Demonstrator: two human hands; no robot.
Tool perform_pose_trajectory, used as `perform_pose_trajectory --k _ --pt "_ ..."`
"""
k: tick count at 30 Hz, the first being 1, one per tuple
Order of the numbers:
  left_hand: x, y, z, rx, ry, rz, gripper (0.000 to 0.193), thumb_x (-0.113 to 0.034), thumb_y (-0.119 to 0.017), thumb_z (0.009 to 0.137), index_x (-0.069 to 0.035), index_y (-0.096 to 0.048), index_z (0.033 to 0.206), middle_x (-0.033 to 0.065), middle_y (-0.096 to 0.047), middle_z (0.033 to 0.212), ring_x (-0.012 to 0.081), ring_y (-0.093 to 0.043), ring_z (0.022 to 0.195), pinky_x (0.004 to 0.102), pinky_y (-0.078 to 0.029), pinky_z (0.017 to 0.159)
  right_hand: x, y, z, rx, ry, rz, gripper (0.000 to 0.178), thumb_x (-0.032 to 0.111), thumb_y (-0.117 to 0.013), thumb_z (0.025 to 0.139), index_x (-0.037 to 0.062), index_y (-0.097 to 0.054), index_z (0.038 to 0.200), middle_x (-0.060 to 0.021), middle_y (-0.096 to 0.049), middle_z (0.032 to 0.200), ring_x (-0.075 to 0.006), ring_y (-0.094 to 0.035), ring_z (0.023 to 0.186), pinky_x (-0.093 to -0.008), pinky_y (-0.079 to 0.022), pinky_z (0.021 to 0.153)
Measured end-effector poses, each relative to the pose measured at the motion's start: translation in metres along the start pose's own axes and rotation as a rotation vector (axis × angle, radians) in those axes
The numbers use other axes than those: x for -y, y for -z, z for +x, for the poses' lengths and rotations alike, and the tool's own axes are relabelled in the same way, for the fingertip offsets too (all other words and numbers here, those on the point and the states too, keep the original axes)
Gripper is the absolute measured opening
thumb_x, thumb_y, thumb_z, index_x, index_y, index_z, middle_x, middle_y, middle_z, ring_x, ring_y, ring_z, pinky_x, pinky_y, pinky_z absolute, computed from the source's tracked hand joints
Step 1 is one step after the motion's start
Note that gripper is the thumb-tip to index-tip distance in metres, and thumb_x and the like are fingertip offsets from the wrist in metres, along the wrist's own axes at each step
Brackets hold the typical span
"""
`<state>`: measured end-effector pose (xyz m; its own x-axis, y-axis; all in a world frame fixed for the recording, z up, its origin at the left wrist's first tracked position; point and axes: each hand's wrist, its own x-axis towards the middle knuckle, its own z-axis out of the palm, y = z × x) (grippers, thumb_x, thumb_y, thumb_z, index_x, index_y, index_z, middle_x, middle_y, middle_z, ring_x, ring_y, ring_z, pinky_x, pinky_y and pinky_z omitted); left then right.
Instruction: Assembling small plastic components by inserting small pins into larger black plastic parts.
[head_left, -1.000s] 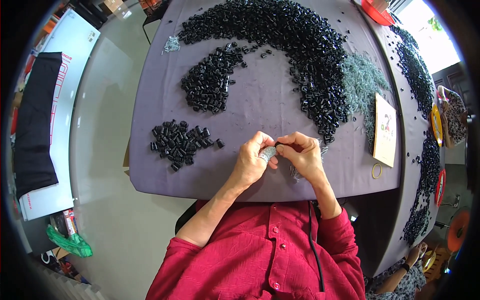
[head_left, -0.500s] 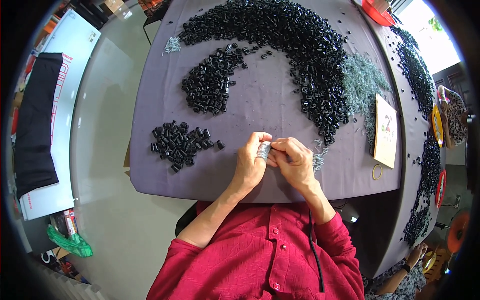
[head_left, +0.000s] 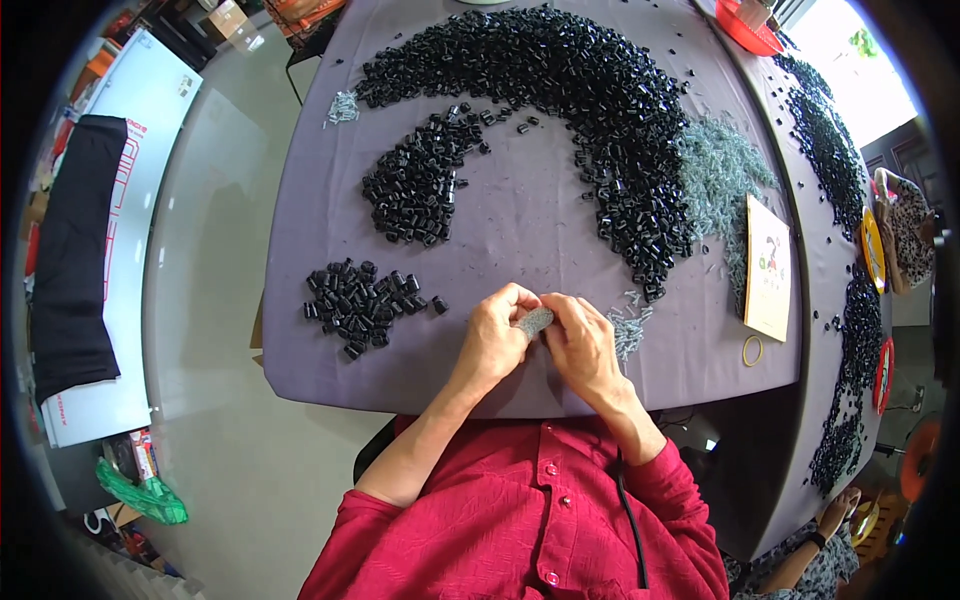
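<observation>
My left hand (head_left: 494,340) and my right hand (head_left: 584,345) meet above the near part of the table, fingers bent and pinched together. A grey, rough-textured wrap (head_left: 535,321) covers what looks like the left thumb. Whatever the fingertips hold is hidden or too small to make out. Just right of my right hand lies a little heap of slim grey pin-like pieces (head_left: 627,334). To the left of my left hand is a loose group of short black cylindrical parts (head_left: 362,305), with another cluster of black parts (head_left: 412,190) farther back.
A big arc-shaped pile of black parts (head_left: 630,150) spans the far side, bordered by grey pins (head_left: 722,175). At the right lie a cream booklet (head_left: 768,270) and a yellow ring (head_left: 752,350). A second table (head_left: 780,480) holds more black parts; another person's arm (head_left: 805,555) shows there.
My fingers have shifted, and the grey wrap now points more toward my right hand. The whole view has moved slightly. Both hands stay pinched together, and the piles look the same.
</observation>
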<state>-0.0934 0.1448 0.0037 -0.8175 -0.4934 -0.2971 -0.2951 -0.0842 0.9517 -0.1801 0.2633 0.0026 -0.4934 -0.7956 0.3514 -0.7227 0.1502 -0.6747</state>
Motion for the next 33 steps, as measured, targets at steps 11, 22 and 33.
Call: perform_pose_trajectory --k 11,22,33 --pt "-0.007 0.006 0.004 0.138 0.197 -0.097 0.016 -0.001 -0.055 0.089 -0.001 -0.059 0.105 0.0036 -0.058 0.062 0.0087 -0.055 0.042 0.0237 -0.043 0.034 -0.011 0.004 0.003 0.054 -0.146 0.157 0.011 -0.005 -0.061 0.07 0.0002 -0.063 0.079 -0.012 -0.058 0.082 -0.0303 -0.058 0.073 -0.0374 -0.048 0.064" --pt "-0.014 0.004 0.009 0.252 0.27 -0.042 0.037 0.004 -0.042 0.088 -0.006 -0.062 0.117 0.0047 -0.061 0.064 0.0088 -0.056 0.046 0.0231 -0.048 0.041 -0.012 0.013 0.019 0.169 -0.125 0.01 0.007 -0.001 -0.06 0.069 -0.0007 -0.057 0.075 -0.0168 -0.051 0.077 -0.0365 -0.056 0.073 -0.0434 -0.047 0.064" --pt "0.003 0.022 -0.015 -0.157 -0.211 0.545 0.019 0.004 -0.053 0.082 -0.004 -0.063 0.095 0.0084 -0.061 0.063 0.0144 -0.062 0.052 0.0266 -0.05 0.046 -0.037 0.091 0.001 0.097 -0.184 -0.339 0.009 0.002 -0.065 0.075 0.0031 -0.066 0.084 -0.0097 -0.059 0.078 -0.0286 -0.061 0.072 -0.0368 -0.049 0.063"
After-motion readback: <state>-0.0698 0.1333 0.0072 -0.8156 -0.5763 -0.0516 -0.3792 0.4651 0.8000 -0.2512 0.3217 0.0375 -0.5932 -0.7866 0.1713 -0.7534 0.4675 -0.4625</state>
